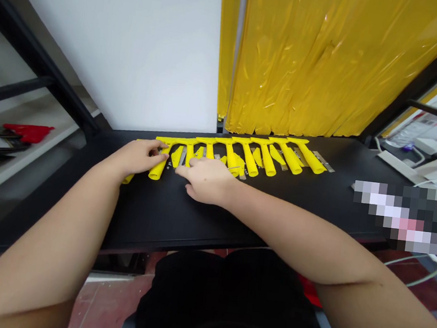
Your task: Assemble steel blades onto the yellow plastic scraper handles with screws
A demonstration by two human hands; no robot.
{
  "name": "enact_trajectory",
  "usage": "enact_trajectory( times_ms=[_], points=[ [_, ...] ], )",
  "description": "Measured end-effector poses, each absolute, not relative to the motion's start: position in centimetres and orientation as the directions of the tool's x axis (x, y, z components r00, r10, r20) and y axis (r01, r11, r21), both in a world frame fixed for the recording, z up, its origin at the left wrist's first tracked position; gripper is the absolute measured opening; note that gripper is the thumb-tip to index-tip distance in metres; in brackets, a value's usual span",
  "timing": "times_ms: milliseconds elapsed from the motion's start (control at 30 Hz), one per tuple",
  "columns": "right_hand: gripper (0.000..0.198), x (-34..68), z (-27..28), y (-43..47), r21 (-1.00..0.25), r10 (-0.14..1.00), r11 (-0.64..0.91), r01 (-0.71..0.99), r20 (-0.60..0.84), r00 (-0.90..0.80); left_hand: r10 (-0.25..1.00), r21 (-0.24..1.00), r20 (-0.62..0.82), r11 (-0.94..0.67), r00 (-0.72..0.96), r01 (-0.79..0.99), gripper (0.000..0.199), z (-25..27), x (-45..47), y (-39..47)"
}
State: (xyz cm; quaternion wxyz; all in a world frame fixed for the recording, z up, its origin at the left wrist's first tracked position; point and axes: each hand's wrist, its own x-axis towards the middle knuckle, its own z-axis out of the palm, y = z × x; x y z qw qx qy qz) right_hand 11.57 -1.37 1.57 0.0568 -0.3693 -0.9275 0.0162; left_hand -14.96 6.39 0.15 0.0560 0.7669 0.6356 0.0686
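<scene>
A row of yellow plastic scraper handles [268, 162] lies on the black table [276, 207], each with a wide flat head and a hollow round grip. My left hand [134, 157] is at the left end, its thumb and forefinger curled round the upper part of one yellow scraper handle [157, 169]. Its other fingers are partly hidden. My right hand [208, 181] reaches over the handles in the middle, forefinger stretched towards small metal screws [169, 166] and thumb apart. Between the handles lie yellow triangular pieces [257, 157] and metal blades [323, 161].
Behind the table hang a white panel [137, 44] and a yellow plastic sheet [304, 63]. A shelf [28, 137] with a red item [28, 133] stands at the left. At the right are a plastic bottle [424, 121], white boxes [407, 172] and cables [433, 272].
</scene>
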Motion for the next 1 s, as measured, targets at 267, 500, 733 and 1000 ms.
enact_trajectory(
  times_ms=[267, 500, 733, 1000],
  points=[
    [0.041, 10.8, -0.1, -0.7, -0.056, 0.703, 0.709, 0.703, 0.13, -0.699, 0.979, 0.163, 0.045, -0.202, 0.197, 0.966, 0.066, -0.1, -14.9, 6.7],
    [0.04, 10.9, -0.1, -0.5, -0.063, 0.697, 0.715, 0.696, 0.122, -0.706, 0.972, 0.162, 0.045, -0.234, 0.23, 0.959, 0.063, -0.3, -14.6, 6.7],
    [0.047, 11.3, 0.0, -0.9, -0.093, 0.709, 0.705, 0.703, 0.117, -0.695, 0.976, 0.151, 0.188, -0.142, 0.112, 0.978, 0.056, 0.5, -16.5, 7.4],
    [0.048, 11.8, -0.3, -0.7, -0.127, 0.704, 0.71, 0.693, 0.133, -0.697, 0.991, 0.16, 0.001, 0.131, -0.133, 0.978, 0.067, -0.1, -18.9, 8.4]
  ],
)
